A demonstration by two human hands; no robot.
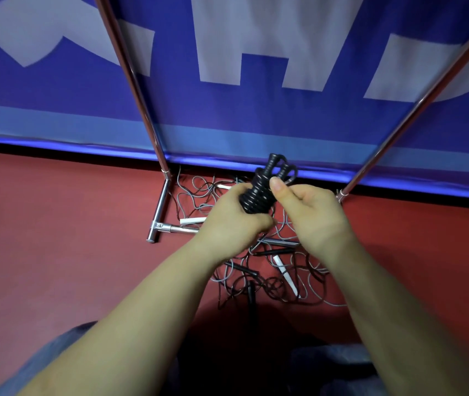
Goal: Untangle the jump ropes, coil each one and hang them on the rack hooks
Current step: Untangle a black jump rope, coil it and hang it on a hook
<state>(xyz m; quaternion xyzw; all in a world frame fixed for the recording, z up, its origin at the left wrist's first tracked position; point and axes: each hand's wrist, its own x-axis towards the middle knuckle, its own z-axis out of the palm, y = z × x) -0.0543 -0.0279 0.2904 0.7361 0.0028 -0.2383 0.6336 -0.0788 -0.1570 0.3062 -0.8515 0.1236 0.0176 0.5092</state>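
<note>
A black jump rope point(259, 190) is wound tight around its two black handles, whose tips stick up toward the banner. My left hand point(233, 215) grips the lower part of this bundle. My right hand point(310, 212) pinches its upper side, thumb pressed against the coils. Below both hands a tangled heap of jump ropes point(270, 281) lies on the red floor, grey and black cords mixed, with white handles point(286, 277) and black handles among them. The metal rack point(159, 212) stands over the heap; its hooks are out of view.
Two chrome rack poles point(130, 81) rise to the left and right point(416, 110) in front of a blue banner with pale letters point(256, 110). The rack's base bars lie on the red floor point(56, 238). My knees in grey fabric point(41, 364) fill the bottom edge.
</note>
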